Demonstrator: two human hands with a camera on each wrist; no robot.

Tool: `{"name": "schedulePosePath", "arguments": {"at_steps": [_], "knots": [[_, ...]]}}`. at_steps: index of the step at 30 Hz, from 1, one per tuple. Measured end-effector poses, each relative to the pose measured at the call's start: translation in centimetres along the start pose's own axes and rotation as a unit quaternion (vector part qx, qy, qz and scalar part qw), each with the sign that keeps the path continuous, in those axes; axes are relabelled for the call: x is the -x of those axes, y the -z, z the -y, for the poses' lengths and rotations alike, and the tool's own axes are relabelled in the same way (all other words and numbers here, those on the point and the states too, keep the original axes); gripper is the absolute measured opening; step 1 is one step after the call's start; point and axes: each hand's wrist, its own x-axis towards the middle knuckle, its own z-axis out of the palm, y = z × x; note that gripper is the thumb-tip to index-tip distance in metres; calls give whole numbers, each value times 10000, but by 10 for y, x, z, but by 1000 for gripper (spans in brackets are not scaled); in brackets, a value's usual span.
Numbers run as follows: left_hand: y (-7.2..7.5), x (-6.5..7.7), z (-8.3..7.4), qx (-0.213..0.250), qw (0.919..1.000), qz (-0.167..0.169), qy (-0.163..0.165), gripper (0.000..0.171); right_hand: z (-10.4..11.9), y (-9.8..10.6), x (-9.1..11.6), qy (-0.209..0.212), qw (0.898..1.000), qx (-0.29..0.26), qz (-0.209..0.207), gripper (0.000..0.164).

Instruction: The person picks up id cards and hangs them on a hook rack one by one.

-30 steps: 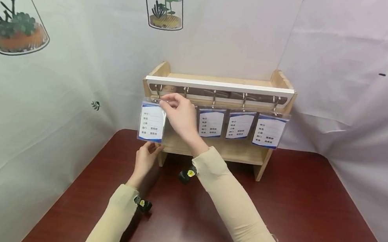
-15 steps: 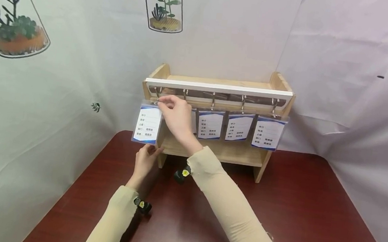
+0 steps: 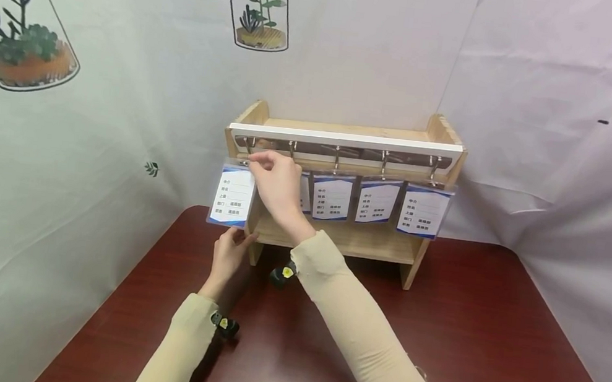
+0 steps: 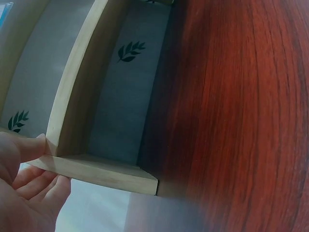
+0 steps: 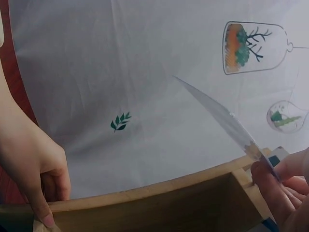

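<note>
My right hand (image 3: 278,185) pinches the upper right corner of a clear-sleeved name badge (image 3: 234,196), white with blue edges, just below the leftmost hook (image 3: 248,145). Fingers hide part of the badge's top, so I cannot tell whether it hangs on that hook. In the right wrist view the badge (image 5: 217,113) appears nearly edge-on, slanting away from my thumb and fingers. Lower down, my left hand (image 3: 227,256) grips the left side panel of the wooden shelf (image 3: 345,242); in the left wrist view thumb and fingers lie on either side of that panel (image 4: 106,174).
Several similar badges (image 3: 332,197) hang from the row of hooks on the shelf's white front rail (image 3: 345,139). The shelf stands on a dark red table (image 3: 470,333), against a pale cloth backdrop (image 3: 371,54) printed with plants.
The badge's lower end has swung slightly left and it now tilts, with my right hand shifted slightly left. My left hand keeps its grip on the side panel.
</note>
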Motion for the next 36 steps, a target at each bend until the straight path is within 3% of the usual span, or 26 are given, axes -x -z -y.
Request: {"name": "schedulePosePath", "arguments": {"at_steps": [7,24,36], "knots": [[-1,0,0,-1,9999,-44,-90,24,-2,-1,0,119,9998,125,-76,13],[-1,-1,0,3,10000,-49,39,21,-6,-3,2,437,9989,171,-15,15],[-1,-2,0,166,9998,126,62,19,-6,-4,3,727,9967,368,-61,15]]}}
